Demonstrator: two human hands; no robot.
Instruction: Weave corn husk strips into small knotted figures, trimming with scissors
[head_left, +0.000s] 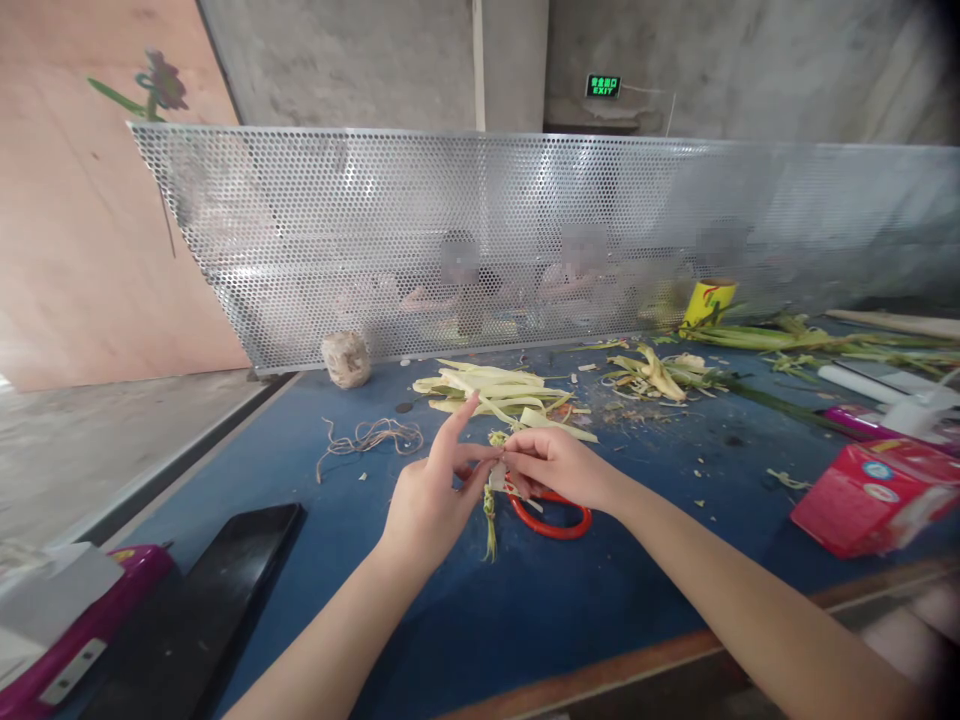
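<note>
My left hand (431,490) and my right hand (559,465) meet at the fingertips over the middle of the blue table. Both pinch a small knotted strip of green plant leaf (490,525), whose frayed tail hangs below the fingers. The left index finger points up, away from the pinch. The exact point of grip is partly hidden by the fingers. Below my right hand lie scissors with red-orange handles (555,525). Just beyond the hands is a heap of pale green leaf strips (487,385).
A loose tangle of brown string (371,437) lies left, near a whitish roll (346,358). A black phone-like slab (225,570) is front left. At right are a red packet (874,500), leaf scraps (656,375) and a yellow can (709,303). A perforated metal screen (420,240) stands behind.
</note>
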